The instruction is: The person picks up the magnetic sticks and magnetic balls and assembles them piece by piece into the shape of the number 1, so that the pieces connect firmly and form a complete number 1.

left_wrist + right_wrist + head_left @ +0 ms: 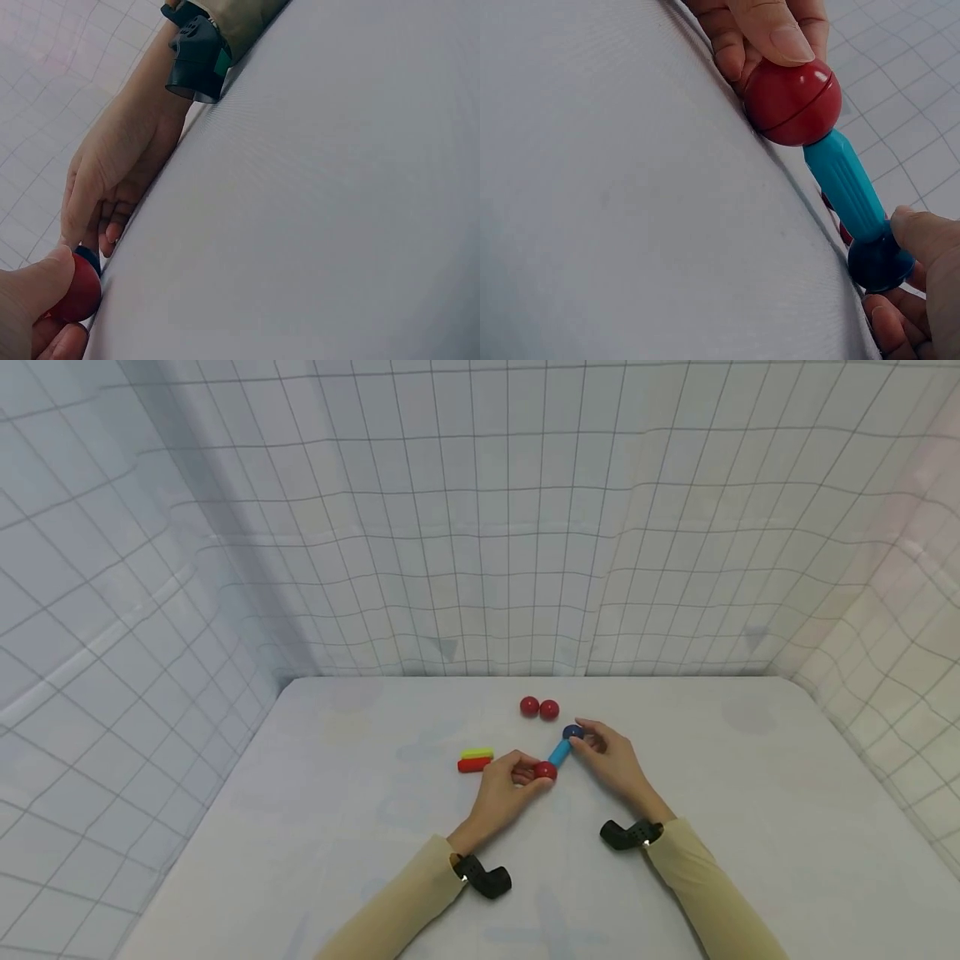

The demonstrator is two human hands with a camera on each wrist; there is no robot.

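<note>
My left hand pinches a red ball between thumb and fingers. From that ball a light blue ribbed rod runs to a dark blue ball, so the three form one dumbbell-like piece. The right hand grips the dark blue ball, its thumb on the near side. In the right wrist view the red ball shows a seam line and meets the rod's end. The left wrist view shows the red ball under the left thumb, with most of the rod hidden.
Two more red balls lie side by side behind the hands. Left of the left hand lie a yellow rod and a red rod, close together. The white table ends at a gridded white curtain.
</note>
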